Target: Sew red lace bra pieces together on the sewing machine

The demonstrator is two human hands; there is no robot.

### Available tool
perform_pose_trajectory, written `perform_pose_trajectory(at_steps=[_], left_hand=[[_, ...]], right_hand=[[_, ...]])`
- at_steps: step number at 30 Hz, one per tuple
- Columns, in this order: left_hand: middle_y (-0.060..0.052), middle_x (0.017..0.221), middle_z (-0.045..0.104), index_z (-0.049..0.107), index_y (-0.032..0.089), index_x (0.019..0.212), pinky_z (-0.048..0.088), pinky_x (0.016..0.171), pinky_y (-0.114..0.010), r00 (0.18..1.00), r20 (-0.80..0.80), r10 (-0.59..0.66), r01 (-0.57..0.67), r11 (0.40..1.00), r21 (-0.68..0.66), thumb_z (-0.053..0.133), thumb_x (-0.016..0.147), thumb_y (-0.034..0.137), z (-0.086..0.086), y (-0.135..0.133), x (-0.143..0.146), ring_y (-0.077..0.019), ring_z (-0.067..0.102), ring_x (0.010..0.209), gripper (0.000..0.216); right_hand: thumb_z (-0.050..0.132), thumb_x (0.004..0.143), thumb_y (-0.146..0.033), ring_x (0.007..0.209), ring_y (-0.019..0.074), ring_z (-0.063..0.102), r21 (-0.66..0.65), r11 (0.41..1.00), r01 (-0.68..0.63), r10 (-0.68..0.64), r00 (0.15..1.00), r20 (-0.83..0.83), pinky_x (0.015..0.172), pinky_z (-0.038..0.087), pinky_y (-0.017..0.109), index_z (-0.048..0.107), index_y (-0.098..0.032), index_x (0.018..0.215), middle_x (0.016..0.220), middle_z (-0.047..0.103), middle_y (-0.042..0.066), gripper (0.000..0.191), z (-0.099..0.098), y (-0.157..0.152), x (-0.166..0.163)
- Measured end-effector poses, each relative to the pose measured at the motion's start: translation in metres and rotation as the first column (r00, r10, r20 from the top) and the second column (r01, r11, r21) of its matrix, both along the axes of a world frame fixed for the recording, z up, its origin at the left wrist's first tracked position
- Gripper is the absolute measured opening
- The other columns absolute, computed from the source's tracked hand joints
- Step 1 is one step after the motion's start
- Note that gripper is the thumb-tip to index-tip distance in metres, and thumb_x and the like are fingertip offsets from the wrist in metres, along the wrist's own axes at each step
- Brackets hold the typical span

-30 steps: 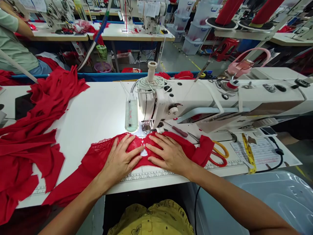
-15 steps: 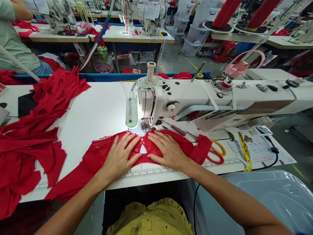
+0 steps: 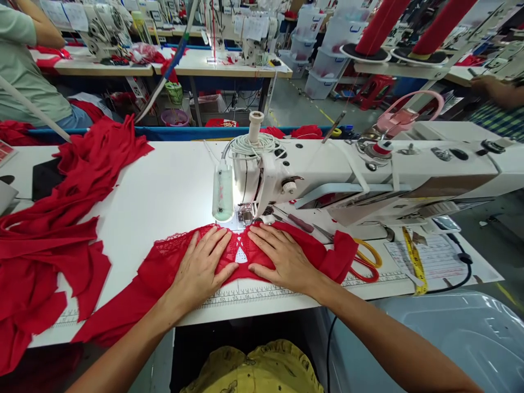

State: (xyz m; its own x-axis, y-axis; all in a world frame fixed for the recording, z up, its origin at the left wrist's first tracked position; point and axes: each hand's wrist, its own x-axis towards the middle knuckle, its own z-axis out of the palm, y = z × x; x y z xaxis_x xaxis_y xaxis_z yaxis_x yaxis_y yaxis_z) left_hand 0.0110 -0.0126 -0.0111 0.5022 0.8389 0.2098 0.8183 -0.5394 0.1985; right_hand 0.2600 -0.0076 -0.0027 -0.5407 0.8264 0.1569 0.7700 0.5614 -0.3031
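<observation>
A red lace garment piece (image 3: 164, 262) lies flat on the white sewing table (image 3: 164, 191), its middle right in front of the sewing machine's needle (image 3: 245, 214). My left hand (image 3: 202, 267) presses flat on the lace left of the centre, fingers stretched out. My right hand (image 3: 282, 259) lies flat on it to the right, fingers spread. A small white triangle of table shows between my thumbs. The white sewing machine (image 3: 347, 169) stretches off to the right, its lamp lit.
A heap of red fabric pieces (image 3: 53, 218) covers the table's left. Orange-handled scissors (image 3: 366, 256), a screwdriver (image 3: 298, 221) and a yellow tape measure (image 3: 413, 259) lie at right. A grey plastic bin (image 3: 442, 338) stands by my right side. Other people sit at the far left and the far right.
Both hands have stayed flat on the lace; the fabric has slid a little toward the needle. The view shifted slightly, and a person's arm came into sight at the far right.
</observation>
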Motion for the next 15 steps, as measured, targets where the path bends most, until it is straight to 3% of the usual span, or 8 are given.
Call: perform_pose_trajectory(at_steps=[15], left_hand=[[-0.011,0.15,0.051,0.038,0.018,0.151,0.032,0.118,-0.058,1.0,0.007,0.006,-0.006,1.0,0.008,0.046,0.099,0.049,-0.0005,0.0008,-0.0002,-0.0294,0.042,0.142,0.061]], right_hand=[[0.061,0.092,-0.051,0.145,0.0306,0.037,-0.014,1.0,0.0,0.0,1.0,-0.011,0.116,0.037,0.05,0.044,-0.019,0.151,0.154,0.046,0.009,0.069,0.0007,0.0005,0.0]])
